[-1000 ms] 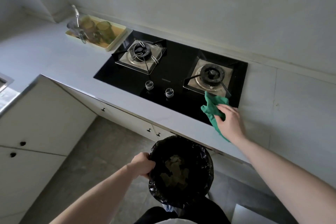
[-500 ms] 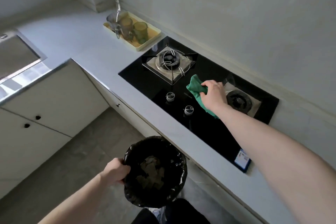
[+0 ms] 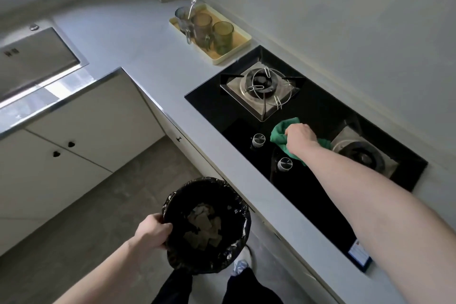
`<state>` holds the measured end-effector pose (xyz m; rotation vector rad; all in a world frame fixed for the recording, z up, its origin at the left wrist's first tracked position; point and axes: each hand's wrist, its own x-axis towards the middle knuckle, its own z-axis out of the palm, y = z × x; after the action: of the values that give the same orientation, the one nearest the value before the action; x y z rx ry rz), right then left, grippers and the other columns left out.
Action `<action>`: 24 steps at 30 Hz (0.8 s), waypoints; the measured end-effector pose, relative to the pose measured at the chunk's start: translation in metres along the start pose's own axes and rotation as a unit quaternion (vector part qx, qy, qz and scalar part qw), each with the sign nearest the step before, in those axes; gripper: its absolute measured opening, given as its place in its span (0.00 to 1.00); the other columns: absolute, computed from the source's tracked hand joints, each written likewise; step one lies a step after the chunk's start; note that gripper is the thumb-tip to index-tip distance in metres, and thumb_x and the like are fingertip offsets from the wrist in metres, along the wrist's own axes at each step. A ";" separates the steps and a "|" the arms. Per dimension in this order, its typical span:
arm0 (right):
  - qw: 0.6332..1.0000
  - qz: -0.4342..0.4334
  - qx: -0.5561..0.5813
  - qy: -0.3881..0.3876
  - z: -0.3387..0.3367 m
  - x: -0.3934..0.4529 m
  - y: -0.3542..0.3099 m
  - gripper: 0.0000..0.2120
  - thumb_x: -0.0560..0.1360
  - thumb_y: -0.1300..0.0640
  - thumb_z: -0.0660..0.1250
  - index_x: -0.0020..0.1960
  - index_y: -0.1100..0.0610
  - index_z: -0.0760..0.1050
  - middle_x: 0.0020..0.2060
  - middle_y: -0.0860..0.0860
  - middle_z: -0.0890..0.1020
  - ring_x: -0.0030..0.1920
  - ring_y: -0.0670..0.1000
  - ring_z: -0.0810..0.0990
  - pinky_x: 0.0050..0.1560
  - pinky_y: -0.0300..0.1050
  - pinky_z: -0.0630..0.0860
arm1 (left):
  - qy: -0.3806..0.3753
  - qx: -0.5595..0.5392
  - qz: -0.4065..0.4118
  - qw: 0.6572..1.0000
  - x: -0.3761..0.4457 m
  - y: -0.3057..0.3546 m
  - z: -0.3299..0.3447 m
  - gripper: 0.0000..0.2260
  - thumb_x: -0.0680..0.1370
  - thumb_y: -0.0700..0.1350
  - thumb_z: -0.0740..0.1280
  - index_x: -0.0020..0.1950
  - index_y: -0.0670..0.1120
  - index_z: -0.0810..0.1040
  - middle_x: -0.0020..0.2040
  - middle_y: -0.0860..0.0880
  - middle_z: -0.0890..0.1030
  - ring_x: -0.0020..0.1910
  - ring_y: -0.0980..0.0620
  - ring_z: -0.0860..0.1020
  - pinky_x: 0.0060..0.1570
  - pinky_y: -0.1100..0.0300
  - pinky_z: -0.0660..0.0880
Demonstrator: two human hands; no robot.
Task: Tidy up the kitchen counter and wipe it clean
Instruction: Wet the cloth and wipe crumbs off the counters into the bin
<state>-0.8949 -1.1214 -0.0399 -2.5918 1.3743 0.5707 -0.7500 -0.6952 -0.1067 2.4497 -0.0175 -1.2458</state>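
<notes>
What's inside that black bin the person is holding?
The bin, lined with a black bag, holds a small pile of brownish and pale scraps at the bottom. The left hand grips its rim. Anything under the scraps is hidden, and what they are is unclear.

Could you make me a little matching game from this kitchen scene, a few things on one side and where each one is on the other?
Things:
1. green cloth
2. black-lined bin
3. tinted glass cups
4. two silver knobs

Places:
A. on the yellow tray
B. under the right hand, on the black glass hob
C. held at the rim by the left hand
D. along the hob's front

Pairs: 1-B, 2-C, 3-A, 4-D
</notes>
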 end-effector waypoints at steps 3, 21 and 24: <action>0.998 -0.001 -0.036 -0.043 -0.002 -0.001 -0.012 0.17 0.74 0.61 0.71 0.62 0.51 0.80 0.60 0.54 0.80 0.63 0.59 0.77 0.63 0.57 0.76 | -0.014 0.030 0.006 0.999 0.016 0.006 -0.010 0.06 0.71 0.38 0.66 0.44 0.45 0.82 0.35 0.46 0.85 0.28 0.46 0.85 0.32 0.56 0.83; 0.992 -0.118 -0.053 -0.012 0.051 -0.107 -0.124 0.19 0.75 0.61 0.68 0.60 0.42 0.82 0.55 0.46 0.82 0.62 0.54 0.74 0.70 0.54 0.64 | -0.071 0.154 0.079 0.982 0.041 0.044 -0.054 0.04 0.73 0.41 0.65 0.41 0.48 0.79 0.34 0.52 0.82 0.27 0.56 0.81 0.22 0.68 0.71; 0.984 -0.071 0.161 0.005 0.083 -0.139 -0.163 0.16 0.79 0.58 0.68 0.65 0.46 0.80 0.59 0.46 0.81 0.61 0.53 0.76 0.65 0.49 0.72 | -0.081 0.153 0.086 0.981 0.044 0.046 -0.062 0.06 0.73 0.41 0.65 0.45 0.46 0.81 0.37 0.49 0.84 0.29 0.54 0.82 0.23 0.66 0.74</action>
<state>-0.8526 -0.8971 -0.0668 -2.4061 1.1605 0.2860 -0.6674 -0.7251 -0.0920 2.5225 -0.4878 -1.4490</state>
